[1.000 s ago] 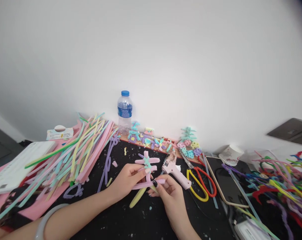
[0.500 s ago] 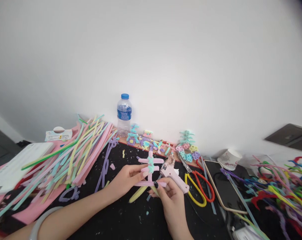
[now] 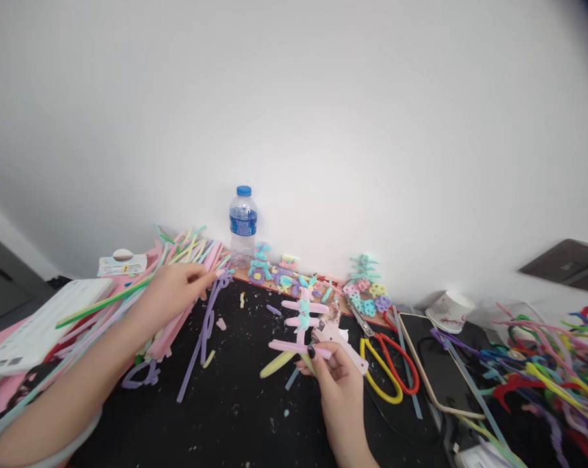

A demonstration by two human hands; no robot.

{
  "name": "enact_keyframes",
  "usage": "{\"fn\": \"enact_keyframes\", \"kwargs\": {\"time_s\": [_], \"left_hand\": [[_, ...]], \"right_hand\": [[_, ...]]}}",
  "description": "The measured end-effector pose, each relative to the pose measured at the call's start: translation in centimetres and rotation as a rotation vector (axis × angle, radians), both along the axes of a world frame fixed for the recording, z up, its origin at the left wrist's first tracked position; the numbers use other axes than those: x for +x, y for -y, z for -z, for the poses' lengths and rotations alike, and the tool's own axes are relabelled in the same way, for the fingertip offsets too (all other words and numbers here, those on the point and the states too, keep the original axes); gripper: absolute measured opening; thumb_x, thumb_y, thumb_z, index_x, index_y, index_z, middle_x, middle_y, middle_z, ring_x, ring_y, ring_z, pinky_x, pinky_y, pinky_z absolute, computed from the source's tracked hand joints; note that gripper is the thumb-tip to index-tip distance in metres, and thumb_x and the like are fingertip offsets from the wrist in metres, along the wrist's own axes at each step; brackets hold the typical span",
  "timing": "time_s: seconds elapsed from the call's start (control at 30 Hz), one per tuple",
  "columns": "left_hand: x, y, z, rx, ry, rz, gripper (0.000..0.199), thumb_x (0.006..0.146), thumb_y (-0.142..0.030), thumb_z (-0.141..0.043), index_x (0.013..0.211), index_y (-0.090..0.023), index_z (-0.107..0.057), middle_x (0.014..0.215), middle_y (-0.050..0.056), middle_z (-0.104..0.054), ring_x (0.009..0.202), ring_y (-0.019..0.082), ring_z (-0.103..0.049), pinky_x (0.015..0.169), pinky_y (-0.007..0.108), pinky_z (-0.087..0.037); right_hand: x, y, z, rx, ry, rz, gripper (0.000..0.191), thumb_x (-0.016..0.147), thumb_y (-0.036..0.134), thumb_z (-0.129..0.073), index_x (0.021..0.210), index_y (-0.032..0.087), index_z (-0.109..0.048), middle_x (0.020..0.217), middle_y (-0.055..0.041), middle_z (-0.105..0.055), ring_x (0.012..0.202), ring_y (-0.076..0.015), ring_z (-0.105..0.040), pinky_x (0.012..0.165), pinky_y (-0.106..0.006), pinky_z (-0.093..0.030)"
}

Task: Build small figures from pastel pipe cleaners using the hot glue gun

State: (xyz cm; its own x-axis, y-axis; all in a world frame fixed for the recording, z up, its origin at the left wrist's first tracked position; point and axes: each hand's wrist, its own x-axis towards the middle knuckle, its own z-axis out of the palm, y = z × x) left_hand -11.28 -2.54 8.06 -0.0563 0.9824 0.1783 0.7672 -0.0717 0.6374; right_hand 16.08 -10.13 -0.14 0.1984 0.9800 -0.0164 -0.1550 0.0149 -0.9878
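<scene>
In my right hand (image 3: 340, 377), thumb and fingers closed, is a pipe-cleaner figure (image 3: 301, 325): a pink upright with several pink crossbars, wrapped in mint green near its top. Yellow pipe-cleaner ends (image 3: 277, 364) stick out below the lowest bar. My left hand (image 3: 179, 292) reaches across to the left, fingertips pinched at the looped top of a purple pipe-cleaner piece (image 3: 208, 325), whose long stems lie on the black tabletop. Just behind my right hand lies a pale pink glue gun (image 3: 356, 357), partly hidden by the fingers.
Loose pipe cleaners (image 3: 177, 325) are heaped at left beside a white keyboard-like slab (image 3: 45, 318). A water bottle (image 3: 243, 224) stands against the wall near small finished figures (image 3: 259, 263). Scissors (image 3: 384, 364), a phone (image 3: 440, 364), a paper cup (image 3: 450, 312) and tangled pipe cleaners (image 3: 561, 377) lie right.
My left hand has let go of the pink figure and moved left and up to the purple piece. My right hand still holds the figure, now slightly farther right.
</scene>
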Motion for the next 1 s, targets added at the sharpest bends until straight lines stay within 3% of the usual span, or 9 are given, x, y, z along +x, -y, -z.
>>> {"fn": "enact_keyframes", "kwargs": {"time_s": [0.07,0.13,0.23,0.33,0.43,0.6,0.7,0.83,1.0], "left_hand": [[-1.9,-0.7,-0.2,-0.066,-0.246,-0.056,0.032,0.081,-0.033,-0.047,0.055,-0.016,-0.056,0.054,-0.001,-0.062,0.060,0.017,-0.056,0.056,0.022,-0.030],[-3.1,-1.5,0.3,-0.104,-0.354,-0.026,0.026,0.078,-0.031,-0.049,0.063,-0.014,-0.062,0.061,0.002,-0.066,0.065,0.020,-0.058,0.059,0.023,-0.031],[-3.1,-2.5,2.0,-0.126,-0.321,0.078,0.022,0.075,-0.031,-0.052,0.073,-0.015,-0.066,0.074,0.005,-0.070,0.075,0.023,-0.061,0.065,0.025,-0.035],[-1.9,-3.3,3.9,-0.180,-0.320,0.098,0.020,0.069,-0.033,-0.058,0.059,-0.017,-0.063,0.062,0.007,-0.067,0.064,0.024,-0.060,0.058,0.028,-0.034],[-0.9,-4.0,4.7,-0.226,-0.336,0.075,0.019,0.062,-0.026,-0.059,0.046,-0.019,-0.053,0.051,0.007,-0.061,0.057,0.025,-0.058,0.054,0.029,-0.031],[-0.9,-4.5,2.9,-0.253,-0.288,0.057,0.024,0.066,-0.024,-0.051,0.043,-0.019,-0.048,0.042,0.003,-0.056,0.049,0.021,-0.055,0.052,0.028,-0.032],[-1.0,-3.9,1.2,-0.233,-0.129,0.037,0.014,0.068,-0.025,-0.050,0.056,-0.018,-0.051,0.043,-0.001,-0.057,0.048,0.017,-0.054,0.051,0.025,-0.034],[-0.8,-2.9,0.1,-0.212,0.004,0.073,0.012,0.071,-0.023,-0.046,0.080,-0.015,-0.049,0.062,-0.004,-0.066,0.049,0.011,-0.051,0.048,0.019,-0.033],[-0.7,-2.0,-0.3,-0.198,0.179,0.072,0.018,0.075,-0.020,-0.045,0.093,-0.015,-0.048,0.050,-0.011,-0.044,0.044,0.006,-0.036,0.045,0.017,-0.026]], "right_hand": [[0.0,0.1,0.2,0.000,0.011,-0.020,0.027,0.073,0.042,-0.070,0.079,0.018,-0.061,0.081,-0.0045,-0.065,0.061,-0.0182,-0.065,0.063,-0.033,-0.056],[0.0,0.1,0.3,-0.001,0.016,-0.037,0.026,0.074,0.042,-0.069,0.079,0.018,-0.060,0.078,-0.0036,-0.065,0.060,-0.0179,-0.065,0.063,-0.032,-0.056],[-0.2,0.1,0.3,0.002,0.014,-0.057,0.026,0.074,0.042,-0.069,0.079,0.018,-0.060,0.074,-0.0025,-0.064,0.059,-0.0174,-0.064,0.063,-0.032,-0.055],[-0.3,0.1,0.1,0.003,0.010,-0.054,0.027,0.073,0.042,-0.070,0.078,0.018,-0.060,0.070,-0.0018,-0.064,0.059,-0.0174,-0.064,0.061,-0.031,-0.055],[-0.3,0.1,-0.2,0.000,0.004,-0.052,0.028,0.071,0.043,-0.071,0.076,0.018,-0.060,0.067,-0.0010,-0.063,0.058,-0.0173,-0.064,0.061,-0.032,-0.055],[-0.4,0.2,-0.7,-0.007,-0.016,-0.051,0.030,0.067,0.045,-0.073,0.073,0.018,-0.060,0.065,-0.0005,-0.062,0.057,-0.0178,-0.063,0.060,-0.032,-0.055],[-0.4,0.3,-0.8,-0.006,-0.017,-0.057,0.028,0.068,0.043,-0.072,0.072,0.019,-0.060,0.064,0.0001,-0.061,0.059,-0.0181,-0.063,0.063,-0.032,-0.056],[-0.4,0.3,-0.6,0.002,-0.009,-0.067,0.024,0.071,0.040,-0.070,0.073,0.019,-0.060,0.065,0.0009,-0.059,0.060,-0.0171,-0.063,0.065,-0.033,-0.056],[-0.4,0.2,-0.2,0.020,-0.010,-0.072,0.021,0.073,0.037,-0.069,0.075,0.018,-0.060,0.065,0.0008,-0.058,0.060,-0.0170,-0.063,0.063,-0.032,-0.055]]}}
